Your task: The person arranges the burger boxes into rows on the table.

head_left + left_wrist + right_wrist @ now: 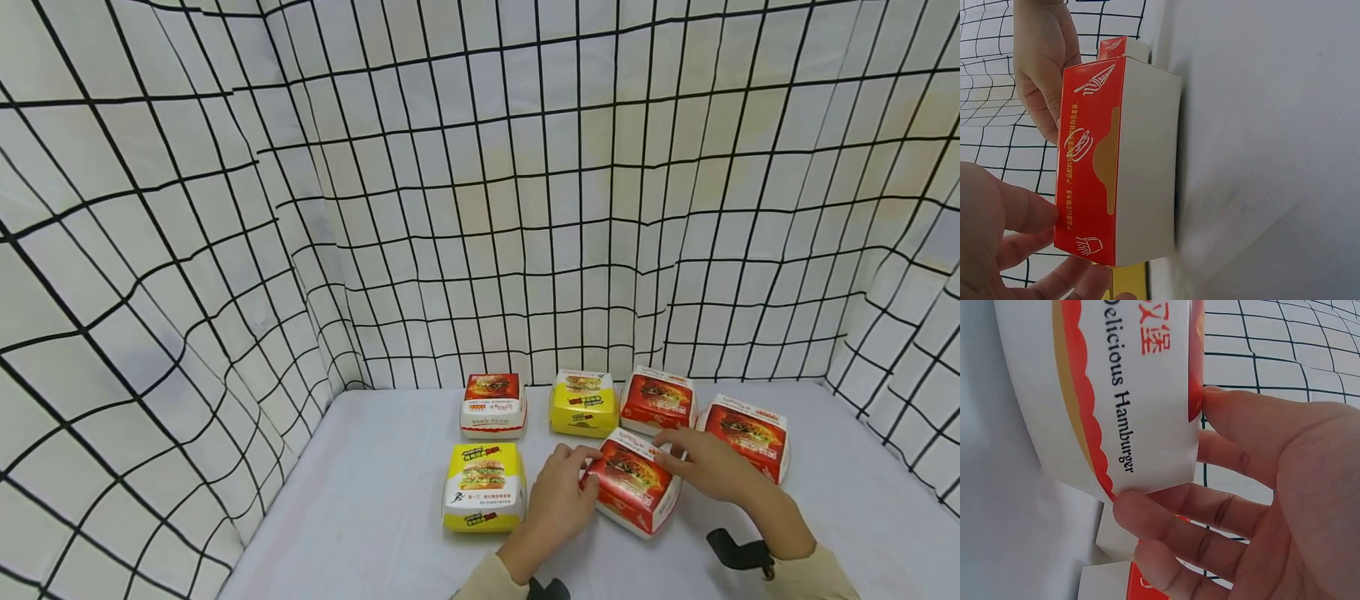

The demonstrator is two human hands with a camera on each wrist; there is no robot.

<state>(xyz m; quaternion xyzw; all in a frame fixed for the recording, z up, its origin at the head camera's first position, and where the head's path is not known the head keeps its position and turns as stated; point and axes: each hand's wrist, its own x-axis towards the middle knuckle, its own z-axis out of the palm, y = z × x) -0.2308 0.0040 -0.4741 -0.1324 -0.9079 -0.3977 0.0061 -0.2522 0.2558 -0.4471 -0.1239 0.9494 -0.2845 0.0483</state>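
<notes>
Box between left fingers and right fingers

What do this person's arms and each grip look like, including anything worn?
The left grip and right grip are bare, with no glove or ring showing. The left sleeve and right sleeve are beige and plain where visible. A bent black piece sits by the right wrist, and part of another black piece shows by the left.
</notes>
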